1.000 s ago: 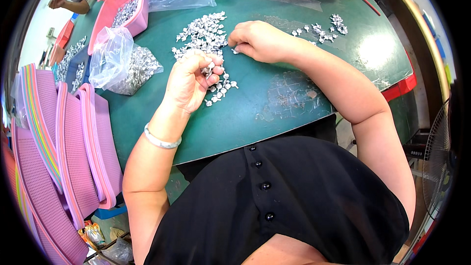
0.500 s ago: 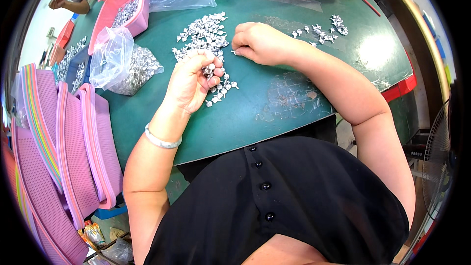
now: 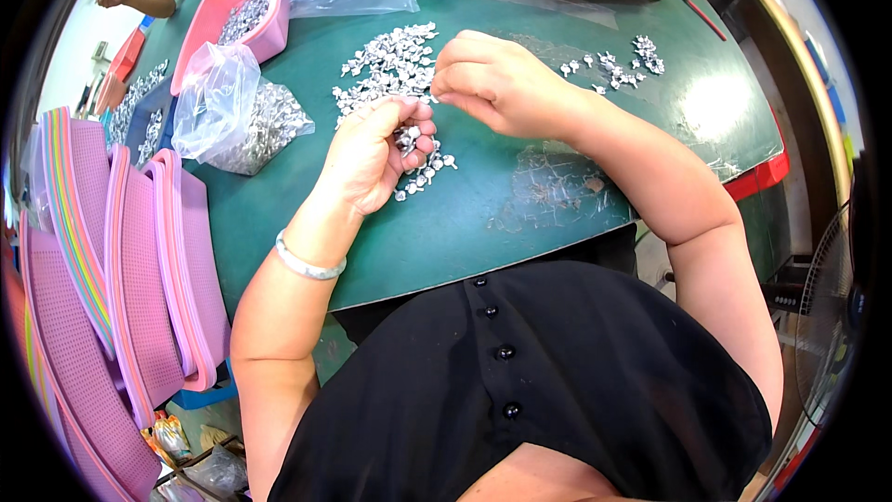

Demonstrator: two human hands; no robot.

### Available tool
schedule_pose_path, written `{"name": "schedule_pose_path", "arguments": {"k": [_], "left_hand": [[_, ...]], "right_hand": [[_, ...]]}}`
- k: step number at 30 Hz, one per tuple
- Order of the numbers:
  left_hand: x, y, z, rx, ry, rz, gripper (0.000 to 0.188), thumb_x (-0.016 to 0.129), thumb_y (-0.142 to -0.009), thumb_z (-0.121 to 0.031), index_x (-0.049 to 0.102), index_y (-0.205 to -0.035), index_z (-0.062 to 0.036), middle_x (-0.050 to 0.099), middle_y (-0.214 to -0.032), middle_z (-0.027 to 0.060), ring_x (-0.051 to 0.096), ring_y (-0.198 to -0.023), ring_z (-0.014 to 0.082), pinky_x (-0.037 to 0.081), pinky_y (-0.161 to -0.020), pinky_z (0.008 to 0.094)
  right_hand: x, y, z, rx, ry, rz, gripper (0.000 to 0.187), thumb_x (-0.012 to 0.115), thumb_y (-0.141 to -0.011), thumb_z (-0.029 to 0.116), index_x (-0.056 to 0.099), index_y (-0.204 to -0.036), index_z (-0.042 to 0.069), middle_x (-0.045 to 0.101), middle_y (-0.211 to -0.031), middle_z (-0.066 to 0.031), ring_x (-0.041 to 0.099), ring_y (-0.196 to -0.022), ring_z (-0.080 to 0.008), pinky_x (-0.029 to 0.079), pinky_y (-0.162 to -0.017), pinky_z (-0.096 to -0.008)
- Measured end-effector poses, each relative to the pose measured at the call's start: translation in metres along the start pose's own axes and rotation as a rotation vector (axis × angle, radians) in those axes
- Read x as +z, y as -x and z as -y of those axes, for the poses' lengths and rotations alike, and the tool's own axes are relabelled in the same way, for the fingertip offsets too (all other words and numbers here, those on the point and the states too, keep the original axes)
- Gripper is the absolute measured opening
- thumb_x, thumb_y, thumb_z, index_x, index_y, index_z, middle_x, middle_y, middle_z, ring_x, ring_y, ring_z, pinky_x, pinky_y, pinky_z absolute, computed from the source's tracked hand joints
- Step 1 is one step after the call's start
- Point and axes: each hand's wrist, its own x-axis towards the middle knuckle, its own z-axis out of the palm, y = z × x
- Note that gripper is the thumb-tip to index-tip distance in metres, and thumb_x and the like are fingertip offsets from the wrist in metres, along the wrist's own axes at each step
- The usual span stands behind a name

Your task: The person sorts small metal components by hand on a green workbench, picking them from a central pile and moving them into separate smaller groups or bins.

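So, a heap of tiny shiny silver metal pieces (image 3: 386, 65) is spread out on the dark green round table (image 3: 520, 214), just far of both hands. The bits look small, knobbly and bright, more or less all alike, though the exact shape can't be made out from this view. A few of them (image 3: 406, 138) are cupped in the left hand (image 3: 372, 158), whose fingers are curled inward around the little clump, thumb side up. More loose ones (image 3: 423, 177) are scattered on the table right by that hand, on its near-right side.

The right hand (image 3: 497, 84) is held just far-right of the left one, fingers bent and bunched, with the fingertips (image 3: 437, 88) pressed together at the edge of the heap. Whether a piece is actually pinched there can't be told.

A smaller sorted-looking group of the same silver bits (image 3: 618, 65) is seen further right. To the left, a clear crumpled plastic bag (image 3: 237, 112) stuffed with more pieces is lying on the table, and a pink plastic tray (image 3: 246, 19) with some in it is sat far-left. A stack of pink and purple mesh baskets (image 3: 139, 260) is leaned up at the left edge. A pale bangle (image 3: 307, 265) is worn on the left wrist.
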Motion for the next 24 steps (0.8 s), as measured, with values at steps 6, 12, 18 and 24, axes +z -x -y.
{"name": "schedule_pose_path", "arguments": {"k": [6, 12, 18, 24], "left_hand": [[-0.001, 0.000, 0.002, -0.017, -0.006, 0.055, 0.012, 0.055, -0.087, -0.013, 0.056, -0.085, -0.0007, 0.057, -0.073, 0.0070, 0.055, -0.060, 0.0135, 0.042, -0.047, 0.0219], [-0.002, -0.001, 0.003, -0.005, 0.001, 0.038, 0.009, 0.056, -0.087, -0.011, 0.056, -0.084, -0.0018, 0.057, -0.074, 0.0061, 0.054, -0.060, 0.0120, 0.042, -0.047, 0.0207], [-0.003, -0.001, 0.004, 0.013, -0.026, 0.027, 0.010, 0.055, -0.088, -0.012, 0.056, -0.084, -0.0036, 0.057, -0.076, 0.0050, 0.053, -0.061, 0.0110, 0.041, -0.049, 0.0200], [0.000, -0.001, 0.004, 0.024, -0.074, 0.030, 0.007, 0.057, -0.087, -0.009, 0.057, -0.084, -0.0038, 0.057, -0.076, 0.0048, 0.053, -0.062, 0.0100, 0.043, -0.051, 0.0191]], "right_hand": [[0.001, -0.003, 0.007, -0.050, 0.032, 0.021, 0.013, 0.064, -0.073, 0.005, 0.059, -0.084, 0.001, 0.056, -0.085, -0.0095, 0.055, -0.082, -0.0280, 0.047, -0.071, -0.0358], [0.000, 0.000, 0.002, 0.095, -0.006, -0.026, 0.014, 0.062, -0.077, 0.003, 0.059, -0.091, 0.000, 0.057, -0.088, -0.0115, 0.057, -0.083, -0.0291, 0.048, -0.071, -0.0354], [0.001, 0.005, -0.007, 0.230, 0.016, 0.005, 0.013, 0.057, -0.082, 0.005, 0.059, -0.093, 0.000, 0.057, -0.090, -0.0115, 0.057, -0.085, -0.0295, 0.047, -0.073, -0.0354], [0.004, 0.010, -0.013, 0.316, 0.046, 0.087, 0.014, 0.055, -0.083, 0.006, 0.059, -0.095, 0.000, 0.057, -0.092, -0.0123, 0.057, -0.088, -0.0317, 0.047, -0.075, -0.0374]]}}
